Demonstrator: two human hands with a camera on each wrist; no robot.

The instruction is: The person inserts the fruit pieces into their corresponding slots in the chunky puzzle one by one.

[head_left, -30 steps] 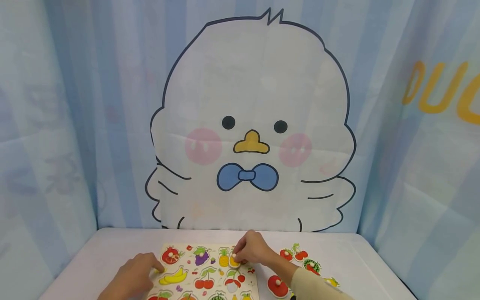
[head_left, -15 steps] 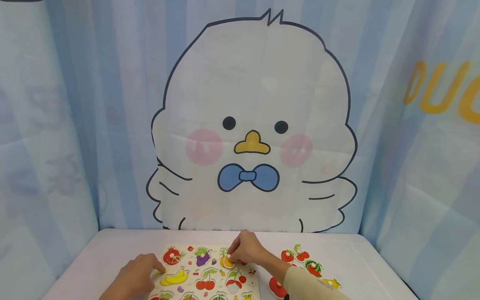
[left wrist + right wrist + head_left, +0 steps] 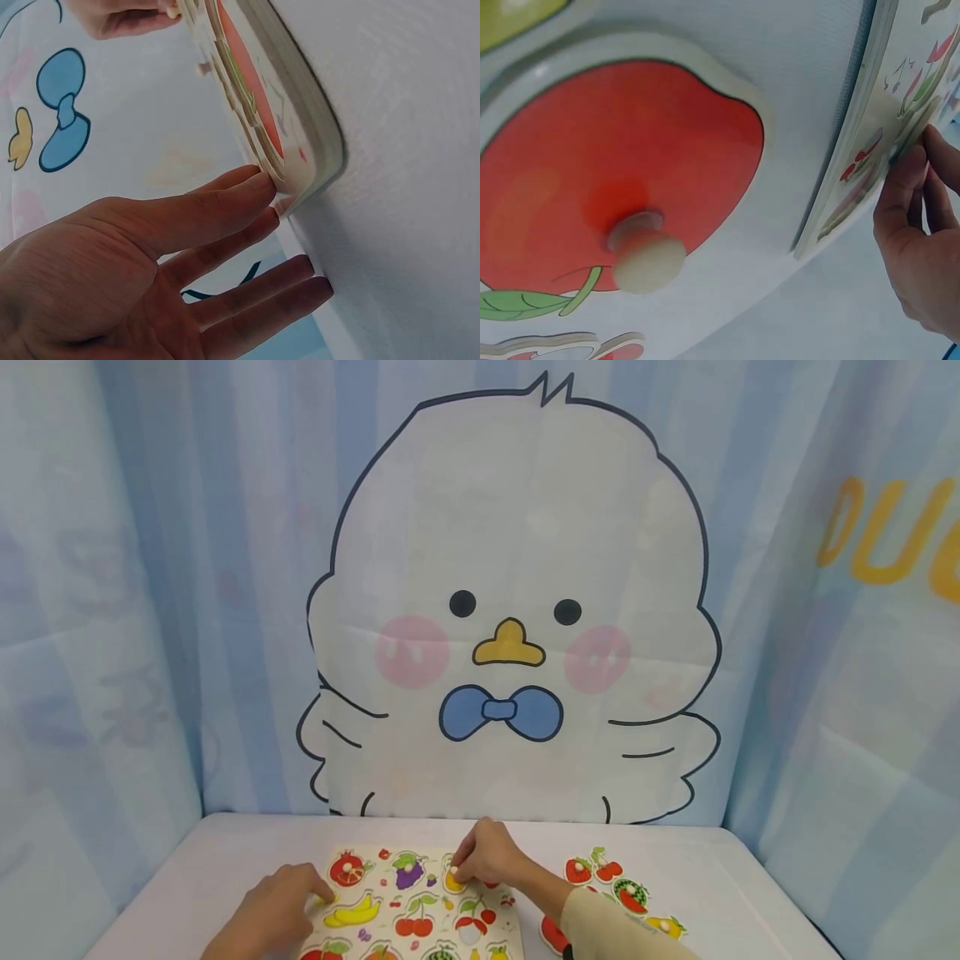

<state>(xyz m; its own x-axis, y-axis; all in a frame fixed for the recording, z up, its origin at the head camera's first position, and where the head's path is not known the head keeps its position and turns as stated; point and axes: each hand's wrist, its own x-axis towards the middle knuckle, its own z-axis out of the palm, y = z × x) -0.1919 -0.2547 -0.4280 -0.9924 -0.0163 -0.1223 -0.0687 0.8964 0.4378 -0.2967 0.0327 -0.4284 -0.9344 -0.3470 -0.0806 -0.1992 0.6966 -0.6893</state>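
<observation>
A wooden fruit puzzle board point(image 3: 360, 857) lies on the table. My left hand point(image 3: 273, 906) is at its left edge; in the left wrist view, thumb and forefinger touch the board's corner, the fingers mostly straight. Over the pineapple picture near the back right corner, my right hand point(image 3: 491, 853) pinches the knob of a yellow fruit-shaped puzzle piece point(image 3: 453, 883). That piece partly hides the picture under it. Whether it sits flush cannot be seen. Knobbed pomegranate point(image 3: 347, 869) and grape point(image 3: 408, 870) pieces sit in the back row.
Right of the board lie loose knobbed pieces: a red fruit point(image 3: 553, 933), a strawberry point(image 3: 577, 870), cherries point(image 3: 606, 867), watermelon point(image 3: 632, 895) and a yellow fruit point(image 3: 666, 927). A blue-striped cloth with a duck drawing point(image 3: 510, 760) hangs behind the table.
My right hand has moved slightly left with the yellow piece, from beside the pineapple picture to over it. My left hand stays at the board's left edge.
</observation>
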